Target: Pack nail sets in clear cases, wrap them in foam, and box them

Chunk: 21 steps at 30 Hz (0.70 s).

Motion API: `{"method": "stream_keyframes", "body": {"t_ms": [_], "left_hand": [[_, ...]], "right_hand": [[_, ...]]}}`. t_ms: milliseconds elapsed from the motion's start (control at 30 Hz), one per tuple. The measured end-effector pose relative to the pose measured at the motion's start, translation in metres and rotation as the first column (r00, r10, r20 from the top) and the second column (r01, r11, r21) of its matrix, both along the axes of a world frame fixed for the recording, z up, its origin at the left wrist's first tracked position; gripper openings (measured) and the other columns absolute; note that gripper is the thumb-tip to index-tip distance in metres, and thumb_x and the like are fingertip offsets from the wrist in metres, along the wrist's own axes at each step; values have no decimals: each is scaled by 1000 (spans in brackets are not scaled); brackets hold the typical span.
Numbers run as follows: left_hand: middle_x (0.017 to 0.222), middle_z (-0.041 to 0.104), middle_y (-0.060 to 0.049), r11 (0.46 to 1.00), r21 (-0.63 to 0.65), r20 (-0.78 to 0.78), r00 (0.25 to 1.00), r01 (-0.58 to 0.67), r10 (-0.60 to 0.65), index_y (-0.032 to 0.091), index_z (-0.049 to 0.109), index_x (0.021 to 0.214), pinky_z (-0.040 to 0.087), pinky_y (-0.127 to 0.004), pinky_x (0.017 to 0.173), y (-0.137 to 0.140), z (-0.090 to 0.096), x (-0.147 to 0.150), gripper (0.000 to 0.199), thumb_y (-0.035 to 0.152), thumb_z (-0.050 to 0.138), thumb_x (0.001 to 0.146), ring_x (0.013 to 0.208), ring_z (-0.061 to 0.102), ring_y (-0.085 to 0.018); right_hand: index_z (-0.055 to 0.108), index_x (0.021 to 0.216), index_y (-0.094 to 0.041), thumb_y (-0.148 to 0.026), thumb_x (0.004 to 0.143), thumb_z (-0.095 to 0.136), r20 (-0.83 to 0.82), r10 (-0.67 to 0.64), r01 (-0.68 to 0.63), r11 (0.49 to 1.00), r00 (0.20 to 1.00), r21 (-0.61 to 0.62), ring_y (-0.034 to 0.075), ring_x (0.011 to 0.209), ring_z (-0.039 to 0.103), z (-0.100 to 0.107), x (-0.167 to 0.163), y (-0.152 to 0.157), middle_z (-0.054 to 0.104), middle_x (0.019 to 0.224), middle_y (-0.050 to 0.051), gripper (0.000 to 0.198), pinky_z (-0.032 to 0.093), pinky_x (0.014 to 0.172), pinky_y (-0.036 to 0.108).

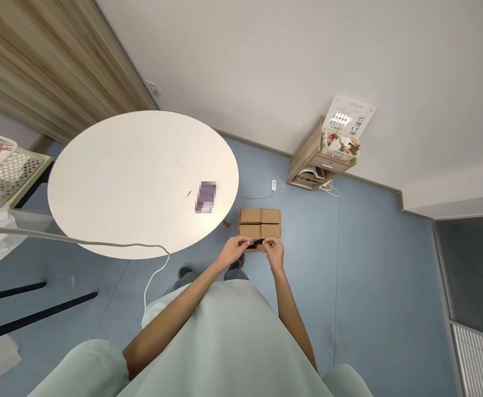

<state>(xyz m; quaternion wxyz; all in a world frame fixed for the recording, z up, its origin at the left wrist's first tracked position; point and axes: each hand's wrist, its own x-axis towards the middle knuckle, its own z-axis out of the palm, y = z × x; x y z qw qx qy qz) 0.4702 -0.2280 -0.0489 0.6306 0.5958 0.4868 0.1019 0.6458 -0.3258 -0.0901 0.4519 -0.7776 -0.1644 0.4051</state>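
My left hand (pixel 234 250) and my right hand (pixel 274 253) are held out low in front of me, a short gap apart. Both have thumb and fingers pinched together. Something small and dark shows between the fingertips, too small to name. Just beyond the hands is a group of several brown cardboard boxes (pixel 250 216), packed side by side in rows. The nearest row is partly hidden behind my fingers, and a dark gap shows in it.
To the left stands a white oval table (pixel 134 176) with a blurred purple object (pixel 206 196). A white cable (pixel 154 270) hangs near my left side. Against the wall are a wooden cabinet (pixel 307 151) and a white plug adapter (pixel 273 186) on the blue floor (pixel 374 264).
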Motion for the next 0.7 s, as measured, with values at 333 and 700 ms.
{"method": "stream_keyframes", "body": {"t_ms": [333, 700], "left_hand": [[119, 85, -7, 988, 64, 111, 985, -138, 130, 28, 86, 103, 60, -42, 106, 13, 43, -105, 32, 43, 62, 88, 117, 78, -32], [127, 83, -11, 895, 88, 222, 884, -438, 411, 22, 85, 107, 60, -44, 108, 23, 55, -283, 34, 41, 61, 91, 124, 75, -33]], "right_hand": [[69, 85, -24, -48, 71, 78, 60, 64, -69, 994, 996, 88, 22, 63, 70, 62, -90, 28, 76, 83, 5, 29, 43, 47, 28], [70, 86, -22, -62, 70, 86, 84, 272, -282, 948, 959, 146, 20, 61, 66, 76, -254, 61, 71, 74, 2, 46, 38, 48, 27]]}}
